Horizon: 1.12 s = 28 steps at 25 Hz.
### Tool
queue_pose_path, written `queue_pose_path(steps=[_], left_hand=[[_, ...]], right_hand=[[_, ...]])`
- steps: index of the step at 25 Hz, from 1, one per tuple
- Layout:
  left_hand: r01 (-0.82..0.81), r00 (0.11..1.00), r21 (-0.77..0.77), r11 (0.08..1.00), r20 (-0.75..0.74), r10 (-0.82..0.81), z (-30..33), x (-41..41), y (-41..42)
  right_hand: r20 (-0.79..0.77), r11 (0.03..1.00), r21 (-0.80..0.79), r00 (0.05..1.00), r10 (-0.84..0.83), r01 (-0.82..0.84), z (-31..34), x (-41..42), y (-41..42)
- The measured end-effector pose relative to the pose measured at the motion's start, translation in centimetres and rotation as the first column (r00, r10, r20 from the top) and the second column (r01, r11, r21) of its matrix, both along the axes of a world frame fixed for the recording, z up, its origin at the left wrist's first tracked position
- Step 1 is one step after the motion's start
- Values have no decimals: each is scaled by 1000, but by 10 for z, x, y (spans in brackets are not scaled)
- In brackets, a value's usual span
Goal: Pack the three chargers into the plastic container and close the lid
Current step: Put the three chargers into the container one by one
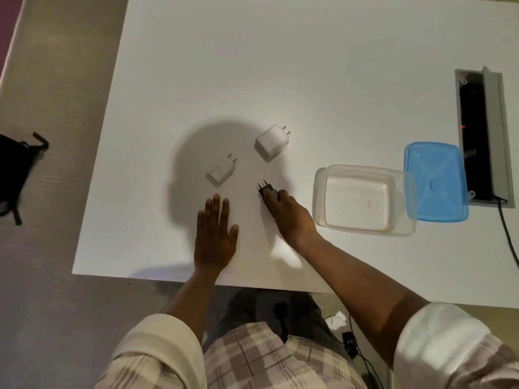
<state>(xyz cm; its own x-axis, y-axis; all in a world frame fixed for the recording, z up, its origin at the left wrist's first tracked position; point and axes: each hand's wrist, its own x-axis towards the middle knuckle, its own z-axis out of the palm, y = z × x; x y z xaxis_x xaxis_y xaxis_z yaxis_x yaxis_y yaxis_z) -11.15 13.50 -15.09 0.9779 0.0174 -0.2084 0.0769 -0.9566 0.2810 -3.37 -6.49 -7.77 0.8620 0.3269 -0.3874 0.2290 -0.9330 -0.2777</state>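
Observation:
Two white chargers lie on the white table [252, 66]: a larger one [271, 142] and, to its left, a smaller one [220, 171], both with prongs pointing up-right. A black charger [264, 188] lies below them, and my right hand [289, 214] is closed over it, leaving only its pronged end showing. My left hand [214, 234] rests flat on the table with fingers spread, holding nothing. The clear plastic container [362, 200] stands open to the right of my right hand. Its blue lid [435, 181] lies at the container's right side, partly overlapped by its rim.
A recessed socket box [481, 133] with a raised flap is set into the table right of the lid, and a black cable [508, 237] runs from it. A black bag [14, 169] lies on the floor at left. The table's near edge is just below my wrists.

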Motion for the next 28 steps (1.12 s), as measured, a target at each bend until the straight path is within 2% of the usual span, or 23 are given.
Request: queue_pose_path(steps=[3, 9, 13, 17, 21, 28], left_hand=[[-2, 1000, -10, 1000, 21, 2, -1, 0, -1], [-17, 1000, -9, 1000, 10, 17, -3, 0, -1], [-26, 999, -22, 999, 39, 27, -6, 0, -1], [-29, 999, -12, 1000, 44, 30, -8, 0, -1], [-33, 998, -11, 999, 47, 34, -8, 0, -1], [-43, 998, -13, 999, 40, 43, -8, 1, -2]], right_hand=[[-3, 999, 4, 999, -50, 50, 5, 0, 1], [-98, 950, 215, 973, -208, 225, 48, -11, -5], [-19, 921, 301, 967, -253, 246, 90, -18, -43], [32, 906, 235, 929, -368, 351, 102, -10, -91], [-32, 877, 145, 888, -458, 457, 87, 0, -122], [-85, 899, 33, 897, -434, 438, 48, 20, -128]])
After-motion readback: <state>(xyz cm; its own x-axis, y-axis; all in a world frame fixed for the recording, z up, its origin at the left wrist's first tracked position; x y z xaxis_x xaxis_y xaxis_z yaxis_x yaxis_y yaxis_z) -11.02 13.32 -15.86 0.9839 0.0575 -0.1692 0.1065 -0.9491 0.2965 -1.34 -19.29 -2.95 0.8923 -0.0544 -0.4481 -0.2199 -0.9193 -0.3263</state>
